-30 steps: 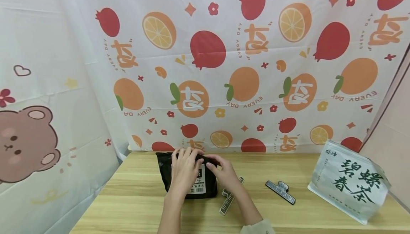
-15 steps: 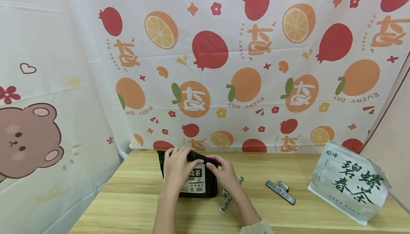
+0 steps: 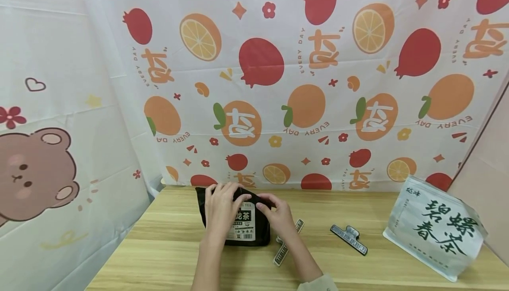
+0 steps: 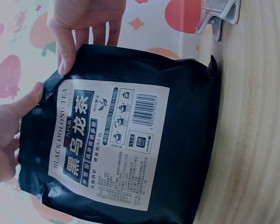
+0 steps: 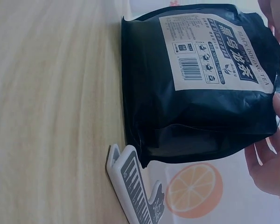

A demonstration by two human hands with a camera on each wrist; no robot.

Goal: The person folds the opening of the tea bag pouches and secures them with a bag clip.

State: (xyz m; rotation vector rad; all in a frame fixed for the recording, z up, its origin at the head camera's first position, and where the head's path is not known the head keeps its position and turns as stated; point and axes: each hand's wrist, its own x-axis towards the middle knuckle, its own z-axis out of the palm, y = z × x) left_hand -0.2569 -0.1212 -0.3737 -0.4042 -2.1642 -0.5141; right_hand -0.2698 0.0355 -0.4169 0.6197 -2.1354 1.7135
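A black tea bag [image 3: 262, 231] with a pale "Black Oolong Tea" label [image 4: 107, 144] stands upright on the table, its top edge between both hands. My left hand [image 3: 219, 207] grips the top on the left, thumb on the label side and fingers over the back. At the top right corner, my right hand [image 3: 280, 216] pinches the edge between thumb and fingers. The left wrist view shows the bag's top creased and bent near the two thumbs. Beside the bag's lower right corner lies a white clip [image 5: 133, 182] with a piano-key pattern, partly hidden under my right forearm in the head view.
To the right on the wooden table [image 3: 159, 246] lies a dark clip [image 3: 349, 239] with piano keys. Farther right stands a pale green tea bag [image 3: 435, 229] with large dark characters. A fruit-print cloth [image 3: 270, 149] hangs behind the table's back edge.
My left hand has shifted left along the bag's top, uncovering more of the label. The right hand keeps its hold at the right corner. Both clips and the pale bag stay put.
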